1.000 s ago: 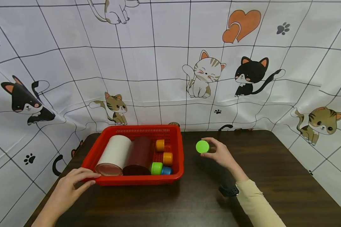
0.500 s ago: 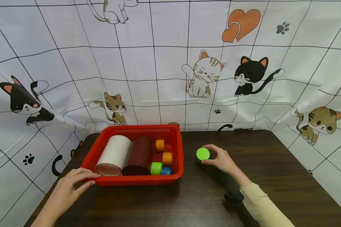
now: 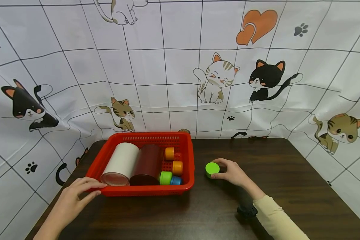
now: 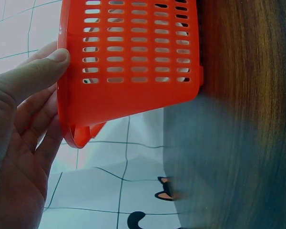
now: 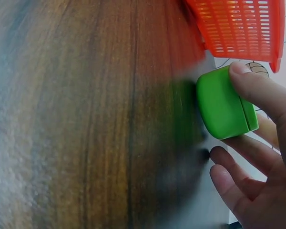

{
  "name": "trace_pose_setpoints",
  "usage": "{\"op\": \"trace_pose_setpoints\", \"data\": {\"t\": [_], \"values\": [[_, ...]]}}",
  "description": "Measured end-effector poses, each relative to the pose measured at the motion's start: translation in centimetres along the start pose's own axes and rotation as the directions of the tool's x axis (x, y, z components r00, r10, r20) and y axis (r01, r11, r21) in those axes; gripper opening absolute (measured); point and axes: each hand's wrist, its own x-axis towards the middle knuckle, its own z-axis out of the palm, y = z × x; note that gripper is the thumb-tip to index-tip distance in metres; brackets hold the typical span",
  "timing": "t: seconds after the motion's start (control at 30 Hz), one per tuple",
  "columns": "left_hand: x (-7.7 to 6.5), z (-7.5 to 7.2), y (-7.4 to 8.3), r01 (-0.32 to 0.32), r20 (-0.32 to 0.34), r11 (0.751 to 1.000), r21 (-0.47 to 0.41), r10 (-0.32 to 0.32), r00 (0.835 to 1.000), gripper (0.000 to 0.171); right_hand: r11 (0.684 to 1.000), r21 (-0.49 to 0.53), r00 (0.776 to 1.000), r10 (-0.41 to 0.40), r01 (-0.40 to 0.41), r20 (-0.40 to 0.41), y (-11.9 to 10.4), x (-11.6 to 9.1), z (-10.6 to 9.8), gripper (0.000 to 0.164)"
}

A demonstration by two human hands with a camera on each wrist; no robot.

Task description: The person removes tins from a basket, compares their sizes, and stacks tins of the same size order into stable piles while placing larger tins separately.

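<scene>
My left hand [image 3: 73, 200] holds the near left corner of a red plastic basket [image 3: 147, 190]. In the left wrist view its thumb [image 4: 47, 64] lies on one side of the basket's rim and the fingers on the other. My right hand [image 3: 232, 171] pinches a small round green lidded container [image 3: 212, 169] between thumb and fingers, right of the basket. The right wrist view shows the green container [image 5: 224, 105] low by the tabletop, lid away from it; whether it touches the wood I cannot tell.
Inside the basket lie a white cylinder [image 3: 121, 163], a dark red cylinder [image 3: 147, 165], two orange containers [image 3: 169, 153], a green one [image 3: 165, 178] and a blue one [image 3: 176, 180]. The brown wooden table [image 3: 180, 220] ends at a cat-print sheet [image 3: 180, 66] behind.
The right hand has brought the green container lower and nearer to me in the head view, its top turning to show some side. The left hand and basket have stayed put.
</scene>
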Motion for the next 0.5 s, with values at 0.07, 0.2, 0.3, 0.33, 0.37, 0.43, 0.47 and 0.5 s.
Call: {"op": "trace_pose_setpoints", "data": {"t": [0.07,0.2,0.3,0.33,0.37,0.43,0.47,0.5], "values": [[0.00,0.00,-0.02,0.006,0.002,1.000,0.004,-0.006,1.000,0.043,1.000,0.000,1.000,0.003,-0.003,0.001,-0.04,0.01,-0.05,0.053],[-0.02,0.00,0.03,0.010,0.002,1.000,0.007,-0.010,1.000,0.044,1.000,0.012,1.000,0.014,-0.014,0.022,-0.09,-0.10,-0.19,0.054],[0.00,0.02,0.05,0.008,-0.002,1.000,0.006,-0.008,1.000,0.044,1.000,0.028,0.999,0.003,-0.005,0.053,0.02,-0.24,-0.38,0.055],[0.01,0.02,0.06,0.007,-0.003,1.000,0.006,-0.007,1.000,0.044,0.999,0.033,0.998,-0.005,0.003,0.061,0.08,-0.30,-0.44,0.055],[0.01,0.04,0.07,0.004,-0.004,1.000,0.004,-0.004,1.000,0.044,0.999,0.034,0.998,-0.015,0.013,0.069,0.14,-0.34,-0.51,0.056],[0.02,0.01,0.10,0.003,-0.005,1.000,0.002,-0.003,1.000,0.044,0.999,0.025,0.995,-0.042,0.040,0.085,0.27,-0.39,-0.67,0.057],[0.01,0.01,0.10,0.004,-0.004,1.000,0.002,-0.004,1.000,0.044,0.999,0.022,0.995,-0.049,0.047,0.091,0.28,-0.39,-0.74,0.058],[0.00,0.00,0.11,0.004,-0.002,1.000,0.003,-0.004,1.000,0.044,0.998,0.020,0.994,-0.057,0.055,0.098,0.30,-0.37,-0.80,0.059]]}}
